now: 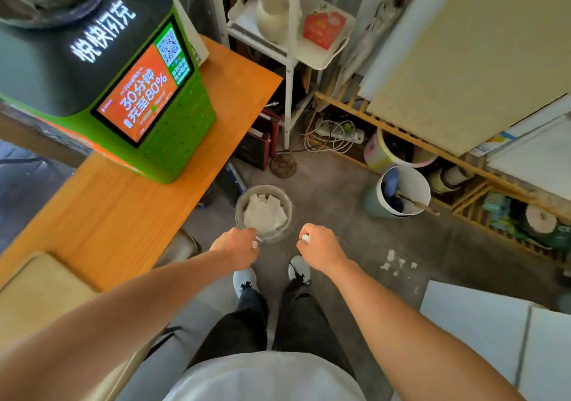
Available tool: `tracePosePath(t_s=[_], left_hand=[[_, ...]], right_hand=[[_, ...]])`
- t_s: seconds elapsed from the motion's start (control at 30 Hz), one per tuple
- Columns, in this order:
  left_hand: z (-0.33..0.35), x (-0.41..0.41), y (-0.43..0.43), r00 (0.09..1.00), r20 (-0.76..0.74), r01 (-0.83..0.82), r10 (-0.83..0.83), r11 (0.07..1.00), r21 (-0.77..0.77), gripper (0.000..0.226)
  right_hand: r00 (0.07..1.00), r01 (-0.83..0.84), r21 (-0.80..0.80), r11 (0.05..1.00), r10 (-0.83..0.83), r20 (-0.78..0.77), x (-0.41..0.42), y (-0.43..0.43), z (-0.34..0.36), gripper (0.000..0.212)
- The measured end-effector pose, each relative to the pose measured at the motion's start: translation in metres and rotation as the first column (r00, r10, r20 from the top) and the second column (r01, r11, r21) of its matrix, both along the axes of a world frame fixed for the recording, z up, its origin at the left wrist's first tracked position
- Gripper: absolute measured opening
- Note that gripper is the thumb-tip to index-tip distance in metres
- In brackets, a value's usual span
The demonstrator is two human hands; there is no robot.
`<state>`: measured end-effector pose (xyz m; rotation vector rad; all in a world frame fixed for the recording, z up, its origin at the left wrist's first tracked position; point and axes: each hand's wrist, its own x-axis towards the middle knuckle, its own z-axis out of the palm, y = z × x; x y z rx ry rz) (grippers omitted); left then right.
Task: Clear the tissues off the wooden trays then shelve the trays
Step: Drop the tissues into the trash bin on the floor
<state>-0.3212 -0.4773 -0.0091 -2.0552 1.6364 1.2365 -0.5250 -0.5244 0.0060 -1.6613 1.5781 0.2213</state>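
Note:
A small grey waste bin stands on the floor in front of my feet, filled with crumpled white tissues. My left hand hovers at the bin's near-left rim, fingers closed on a small scrap of white tissue. My right hand is just right of the bin, closed on another small white tissue piece. Several torn tissue bits lie on the floor to the right. A pale wooden tray rests on the orange counter at the lower left.
A green charging kiosk stands on the orange wooden counter. A white metal rack holds a vase and a red box. A white bucket, cables and a low wooden shelf fill the right side.

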Motion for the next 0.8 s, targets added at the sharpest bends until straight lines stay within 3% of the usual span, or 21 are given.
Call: tracePosePath(t_s=[0.37,0.53,0.6,0.8], left_hand=[[-0.091,-0.009,-0.027,0.989,0.081,-0.136,0.127,0.984,0.118,0.027],[-0.15,-0.018,-0.049,0.977,0.064,-0.21,0.202,0.963,0.17,0.02],[-0.177,-0.02,-0.063,0.966,0.065,-0.259,0.251,0.95,0.174,0.01],[-0.294,-0.03,-0.086,0.887,0.04,-0.459,0.459,0.871,0.174,0.019]], right_hand=[[0.998,-0.063,0.135,0.989,0.063,0.009,-0.004,-0.049,-0.106,0.021],[0.999,0.002,0.172,0.985,-0.009,0.042,-0.003,-0.078,-0.173,0.016],[0.998,0.047,0.191,0.981,-0.055,0.04,0.001,-0.087,-0.204,0.013],[0.993,0.063,0.199,0.978,-0.081,0.084,0.018,-0.095,-0.32,0.005]])
